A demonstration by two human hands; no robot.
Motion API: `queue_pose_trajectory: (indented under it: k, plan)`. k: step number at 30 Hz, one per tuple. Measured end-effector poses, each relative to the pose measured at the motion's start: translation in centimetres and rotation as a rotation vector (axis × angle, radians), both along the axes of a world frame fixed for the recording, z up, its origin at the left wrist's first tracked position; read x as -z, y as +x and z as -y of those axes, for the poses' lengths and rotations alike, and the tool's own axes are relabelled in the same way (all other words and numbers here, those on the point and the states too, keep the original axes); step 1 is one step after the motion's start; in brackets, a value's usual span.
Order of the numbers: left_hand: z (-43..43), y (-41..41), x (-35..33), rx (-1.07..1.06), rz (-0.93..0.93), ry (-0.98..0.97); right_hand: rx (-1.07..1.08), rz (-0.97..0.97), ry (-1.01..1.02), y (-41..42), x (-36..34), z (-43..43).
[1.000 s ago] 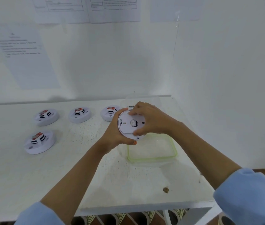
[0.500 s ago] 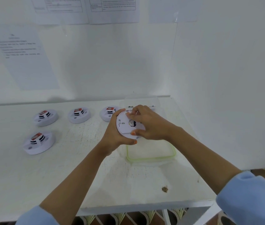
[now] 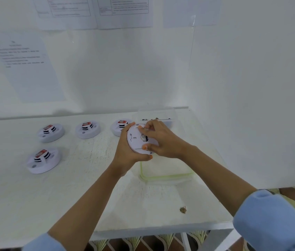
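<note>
Above the clear container [image 3: 166, 177], the left hand [image 3: 127, 156] curls its fingers round the smoke detector [image 3: 135, 142]; the right hand [image 3: 164, 144] pinches its near face. Best to twist steadily, body braced.

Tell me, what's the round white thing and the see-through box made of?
The round white disc: likely hard plastic, matte; smooth moulded face with slots. The see-through box: probably clear plastic with a green rim; the table shows through it.
</note>
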State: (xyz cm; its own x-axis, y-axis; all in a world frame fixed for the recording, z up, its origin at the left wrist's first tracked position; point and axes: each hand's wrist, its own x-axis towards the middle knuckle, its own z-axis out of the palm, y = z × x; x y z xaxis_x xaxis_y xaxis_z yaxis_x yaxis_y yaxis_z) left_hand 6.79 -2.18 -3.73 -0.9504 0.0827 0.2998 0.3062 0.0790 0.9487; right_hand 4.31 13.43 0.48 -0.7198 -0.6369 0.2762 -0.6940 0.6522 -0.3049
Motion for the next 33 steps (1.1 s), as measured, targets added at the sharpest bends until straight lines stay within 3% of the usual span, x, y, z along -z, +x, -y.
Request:
queue_pose_trajectory:
  k: [8,14,17,21,25,29,31,33]
  plan:
    - [0.1,0.7,-1.0,0.001,-0.042,-0.109,-0.029,0.099,-0.072,0.9,-0.8,-0.1]
    - [0.5,1.3,-1.9,-0.087,-0.109,-0.323,0.030,0.203,-0.257,2.4,-1.1,0.6]
    - [-0.3,1.8,-2.7,-0.189,-0.156,-0.456,0.080,0.283,-0.422,3.2,-1.1,1.4]
    - [-0.7,2.0,-3.0,-0.311,-0.154,-0.432,0.102,0.474,-0.709,3.7,-0.5,2.6]
    - [-0.1,2.5,-2.6,-0.441,-0.328,-0.692,0.034,0.552,-0.923,3.5,-0.2,3.1]
    - [1.7,2.7,-1.3,-0.421,-0.497,-0.890,0.076,0.693,-1.139,3.7,0.6,4.0]
    - [2.4,2.9,-0.4,-0.350,-0.435,-0.794,0.150,0.770,-1.251,3.9,1.5,4.9]
    - [3.0,3.8,-0.2,-0.297,-0.176,-0.539,0.204,0.859,-1.333,4.0,2.4,5.9]
